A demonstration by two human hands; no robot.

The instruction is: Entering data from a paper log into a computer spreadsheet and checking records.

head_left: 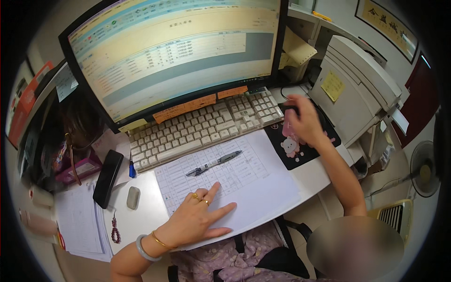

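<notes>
Wide and empty, my left grip [195,216] rests with spread fingers on the printed sheet [253,188], just below the pen [213,163] lying there. My right grip [307,123] blurs above the black mouse pad [303,157]; I can't tell whether it holds the pink object [288,123] beside it. Beyond the sheet, I see the keyboard [202,129].

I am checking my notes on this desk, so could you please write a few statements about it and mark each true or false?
1. The pen lies on the printed sheet. True.
2. The left hand grips the pen. False: it rests on the sheet, apart from the pen.
3. The right hand is over the mouse pad. True.
4. The black oblong case lies right of the keyboard. False: it lies left.
</notes>
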